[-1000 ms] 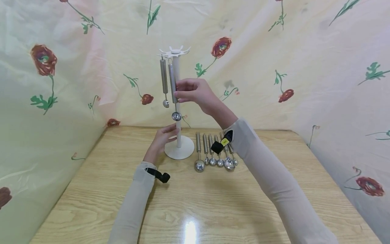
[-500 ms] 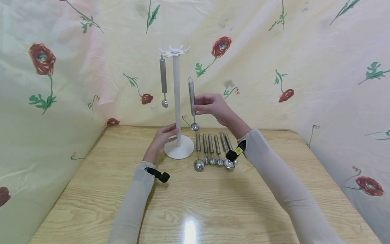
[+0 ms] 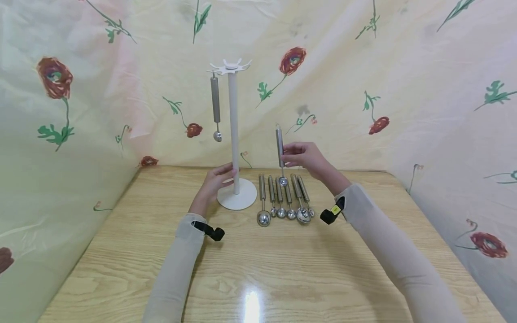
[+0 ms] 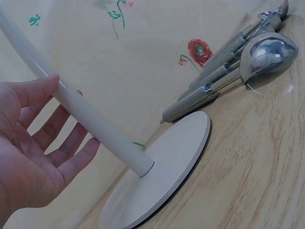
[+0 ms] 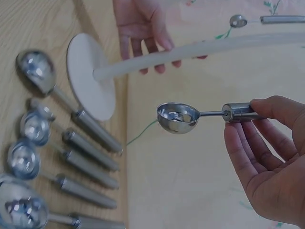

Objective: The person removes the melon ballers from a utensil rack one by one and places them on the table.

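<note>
My left hand grips the lower post of a white hanging stand, thumb on one side and fingers behind, as the left wrist view shows. In my right hand is a steel melon baller, pinched by its tubular handle between thumb and fingers. It hangs bowl down, its loop at the top, above a row of scoops on the table. One smaller baller hangs from a hook at the stand's left side.
Several steel scoops lie side by side to the right of the stand's round base, handles toward the back wall. The largest-looking bowl is nearest the base. Flowered cloth encloses the wooden table.
My right hand has taken the melon baller off the stand and carried it right and down to above the row. The left hand has stayed on the post.
</note>
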The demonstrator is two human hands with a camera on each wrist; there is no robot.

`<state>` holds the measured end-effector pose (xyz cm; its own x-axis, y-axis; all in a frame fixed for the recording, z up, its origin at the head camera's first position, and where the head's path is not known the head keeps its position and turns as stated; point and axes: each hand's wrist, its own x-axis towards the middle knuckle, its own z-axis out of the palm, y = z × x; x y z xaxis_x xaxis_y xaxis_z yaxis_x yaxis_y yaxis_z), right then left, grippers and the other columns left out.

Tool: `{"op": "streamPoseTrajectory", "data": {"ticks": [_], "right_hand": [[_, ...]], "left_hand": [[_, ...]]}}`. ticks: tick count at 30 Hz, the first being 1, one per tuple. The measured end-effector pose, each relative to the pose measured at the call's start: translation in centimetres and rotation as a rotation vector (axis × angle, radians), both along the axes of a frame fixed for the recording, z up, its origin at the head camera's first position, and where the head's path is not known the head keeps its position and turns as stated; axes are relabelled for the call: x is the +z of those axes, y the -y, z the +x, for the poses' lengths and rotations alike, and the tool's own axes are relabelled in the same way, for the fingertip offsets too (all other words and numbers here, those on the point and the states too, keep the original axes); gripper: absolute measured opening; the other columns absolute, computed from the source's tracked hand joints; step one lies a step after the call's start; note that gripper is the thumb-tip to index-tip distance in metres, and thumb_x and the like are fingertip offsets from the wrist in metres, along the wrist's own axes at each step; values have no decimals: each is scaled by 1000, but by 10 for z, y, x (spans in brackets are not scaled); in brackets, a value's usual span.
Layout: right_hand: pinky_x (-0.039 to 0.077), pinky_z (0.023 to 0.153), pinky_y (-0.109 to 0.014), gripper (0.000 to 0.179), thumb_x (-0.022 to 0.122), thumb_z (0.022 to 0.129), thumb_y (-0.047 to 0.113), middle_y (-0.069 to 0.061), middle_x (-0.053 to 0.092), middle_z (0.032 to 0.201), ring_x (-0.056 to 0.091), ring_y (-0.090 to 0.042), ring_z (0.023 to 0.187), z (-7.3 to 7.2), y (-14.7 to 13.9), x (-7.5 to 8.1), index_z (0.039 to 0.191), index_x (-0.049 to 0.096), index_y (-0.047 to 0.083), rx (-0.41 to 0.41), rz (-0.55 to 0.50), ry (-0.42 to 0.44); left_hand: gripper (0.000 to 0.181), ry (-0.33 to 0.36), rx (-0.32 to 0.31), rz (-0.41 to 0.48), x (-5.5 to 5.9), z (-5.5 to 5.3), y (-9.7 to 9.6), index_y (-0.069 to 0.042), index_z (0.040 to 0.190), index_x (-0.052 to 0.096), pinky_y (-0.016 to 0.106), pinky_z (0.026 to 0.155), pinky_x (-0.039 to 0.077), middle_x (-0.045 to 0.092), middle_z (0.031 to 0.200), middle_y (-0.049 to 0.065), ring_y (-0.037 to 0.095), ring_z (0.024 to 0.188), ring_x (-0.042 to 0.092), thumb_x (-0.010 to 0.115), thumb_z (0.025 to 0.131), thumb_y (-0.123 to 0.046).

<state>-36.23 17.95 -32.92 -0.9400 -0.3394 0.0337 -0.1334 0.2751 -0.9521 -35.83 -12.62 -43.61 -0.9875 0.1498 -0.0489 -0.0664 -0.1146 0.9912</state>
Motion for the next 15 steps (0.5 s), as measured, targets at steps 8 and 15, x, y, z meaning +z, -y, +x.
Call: {"op": "streamPoseTrajectory", "data": {"ticks": [8,15], "right_hand": [[64,90,-33,44,70,97,10,8,72,96,70,-5,91,-4,-33,-23,134,57,-10,-48,37,42],[64,92,-36,44,69,97,7,1,74,103,70,-4,88,-5,-57,-38,134,55,-12,-80,61,63]], "left_hand": [[47,6,-3,8,-3,-2,0,-7,146,55,48,115,48,59,145,19,34,138,53,65,101,-19],[47,0,-5,-6,-3,-3,1,-9,146,56,47,115,49,59,146,18,33,137,54,65,102,-20]]}}
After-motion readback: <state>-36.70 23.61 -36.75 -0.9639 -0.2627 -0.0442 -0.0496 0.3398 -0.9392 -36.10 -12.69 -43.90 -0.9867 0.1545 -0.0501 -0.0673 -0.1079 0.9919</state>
